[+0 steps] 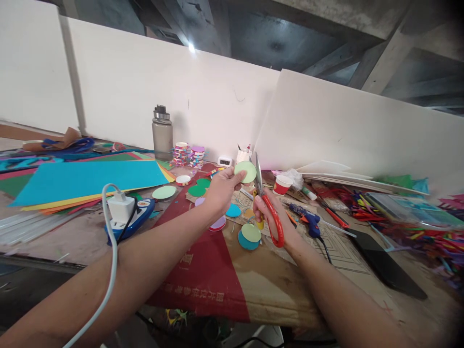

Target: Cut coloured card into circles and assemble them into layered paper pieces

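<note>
Over cluttered table, right hand holds scissors blades-up beside disc.

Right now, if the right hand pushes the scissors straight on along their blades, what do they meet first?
Probably the light green paper disc held by the left hand: the scissors in the right hand point up beside its edge. Depth is unclear.
</note>
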`<state>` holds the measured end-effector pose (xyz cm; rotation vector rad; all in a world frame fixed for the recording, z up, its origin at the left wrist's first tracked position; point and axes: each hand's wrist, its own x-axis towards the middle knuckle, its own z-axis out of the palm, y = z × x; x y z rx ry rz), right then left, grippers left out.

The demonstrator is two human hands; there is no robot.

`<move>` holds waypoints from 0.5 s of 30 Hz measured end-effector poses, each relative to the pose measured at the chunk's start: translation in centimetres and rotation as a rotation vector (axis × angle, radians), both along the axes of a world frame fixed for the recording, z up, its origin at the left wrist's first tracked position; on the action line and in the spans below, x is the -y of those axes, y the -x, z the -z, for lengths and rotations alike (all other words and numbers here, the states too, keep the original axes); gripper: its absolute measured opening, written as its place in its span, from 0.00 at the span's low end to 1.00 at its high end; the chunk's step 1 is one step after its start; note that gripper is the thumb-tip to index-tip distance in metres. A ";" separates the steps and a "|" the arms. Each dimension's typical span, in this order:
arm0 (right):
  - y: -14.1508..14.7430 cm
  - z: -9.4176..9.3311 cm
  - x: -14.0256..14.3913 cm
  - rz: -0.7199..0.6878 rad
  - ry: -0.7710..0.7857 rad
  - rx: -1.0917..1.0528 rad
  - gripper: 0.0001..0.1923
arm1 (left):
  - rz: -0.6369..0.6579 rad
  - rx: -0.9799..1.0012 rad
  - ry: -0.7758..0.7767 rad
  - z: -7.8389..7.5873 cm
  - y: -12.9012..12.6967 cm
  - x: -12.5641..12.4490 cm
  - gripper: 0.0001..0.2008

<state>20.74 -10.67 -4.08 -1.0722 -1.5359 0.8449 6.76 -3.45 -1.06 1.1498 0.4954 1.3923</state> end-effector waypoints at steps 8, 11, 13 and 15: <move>0.4 -0.2 -0.1 0.091 0.037 -0.004 0.25 | 0.114 0.125 0.108 0.1 -0.2 0.1 0.17; 0.5 -0.4 0.0 0.092 0.046 -0.018 0.26 | 0.110 0.118 0.097 0.1 -0.2 0.2 0.18; 0.6 -0.5 0.0 0.090 0.046 -0.028 0.26 | 0.109 0.118 0.092 0.2 -0.3 0.2 0.18; 0.5 -0.4 0.0 0.088 0.045 -0.029 0.25 | 0.111 0.118 0.089 0.2 -0.3 0.2 0.18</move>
